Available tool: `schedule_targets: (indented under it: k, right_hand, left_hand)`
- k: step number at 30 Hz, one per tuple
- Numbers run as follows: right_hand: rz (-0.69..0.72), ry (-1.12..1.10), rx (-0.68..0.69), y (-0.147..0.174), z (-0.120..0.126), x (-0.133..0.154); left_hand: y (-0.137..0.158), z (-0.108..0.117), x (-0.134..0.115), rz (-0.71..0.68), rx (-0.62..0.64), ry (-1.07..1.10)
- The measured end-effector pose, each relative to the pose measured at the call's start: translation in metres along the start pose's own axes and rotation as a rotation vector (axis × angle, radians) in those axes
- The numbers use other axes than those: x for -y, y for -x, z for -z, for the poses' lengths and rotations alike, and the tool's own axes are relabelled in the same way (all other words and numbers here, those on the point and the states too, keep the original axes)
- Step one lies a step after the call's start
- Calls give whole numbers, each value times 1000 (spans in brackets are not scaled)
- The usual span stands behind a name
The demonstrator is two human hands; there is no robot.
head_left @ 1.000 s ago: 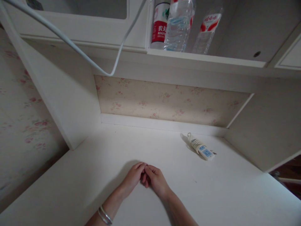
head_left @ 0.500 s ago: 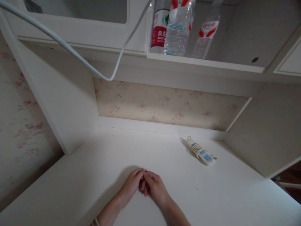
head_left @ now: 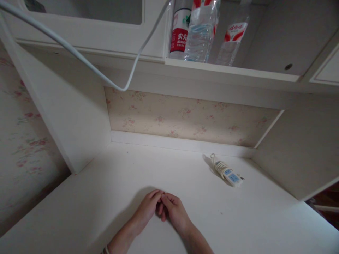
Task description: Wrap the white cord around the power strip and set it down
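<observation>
My left hand and my right hand rest together on the white desk, near the front. Their fingertips touch, and the fingers of both are curled in against each other. No object shows in either hand, though the inner fingers are partly hidden. Ahead and to the right of my hands lies a power strip with blue socket faces, its pale cord wound around one end. A band circles my left wrist.
A white cable hangs in a loop across the upper left. Above the desk, an open shelf holds several plastic bottles. Side panels close off the desk at left and right, with flowered wallpaper behind.
</observation>
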State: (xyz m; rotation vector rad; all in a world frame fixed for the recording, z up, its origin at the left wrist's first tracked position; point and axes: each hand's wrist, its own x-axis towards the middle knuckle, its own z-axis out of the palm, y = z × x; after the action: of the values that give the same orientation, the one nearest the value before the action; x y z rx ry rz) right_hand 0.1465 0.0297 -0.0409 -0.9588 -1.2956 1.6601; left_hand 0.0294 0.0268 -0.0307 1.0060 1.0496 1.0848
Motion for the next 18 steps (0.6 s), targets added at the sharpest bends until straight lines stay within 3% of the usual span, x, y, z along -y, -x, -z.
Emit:
schedule_targets:
  k: [18]
  right_hand:
    - [2, 9, -7, 2, -3, 6]
  left_hand:
    - [-2, 1, 1, -25, -68, -45]
